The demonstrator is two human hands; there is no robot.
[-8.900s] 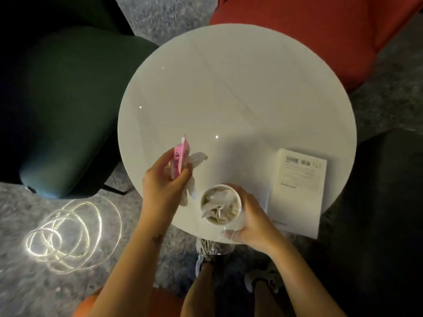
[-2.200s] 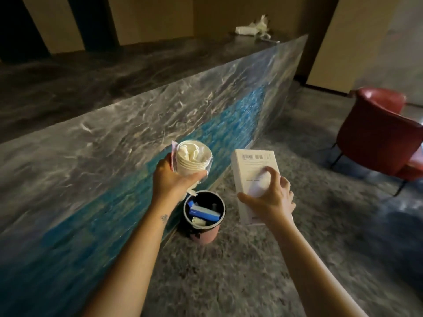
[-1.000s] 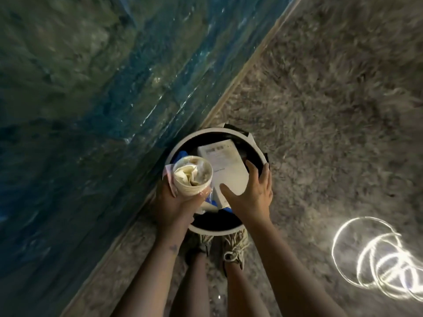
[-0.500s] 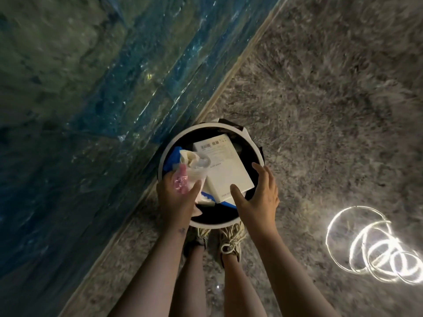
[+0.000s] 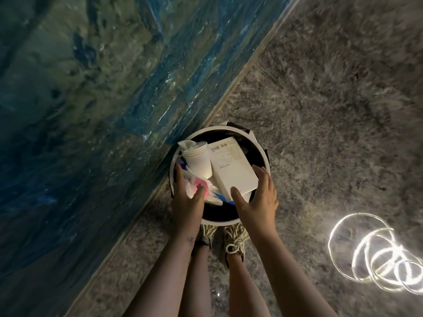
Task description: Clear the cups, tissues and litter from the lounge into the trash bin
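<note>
Trash bin (image 5: 263, 149) — cups (image 5: 198, 161), box (image 5: 233, 170) inside

— What do I count inside the round white-rimmed trash bin (image 5: 263, 154)?
— I count one stack of white paper cups (image 5: 198, 161), one flat white cardboard box (image 5: 232, 169), one pink wrapper (image 5: 197, 183).

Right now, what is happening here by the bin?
A person stands over a round trash bin next to a counter. The paper cup lies on its side in the bin, with a tissue in its mouth, beside a white box. The left hand pinches a tissue and a pink wrapper above the bin. The right hand is open at the corner of the box.
</note>
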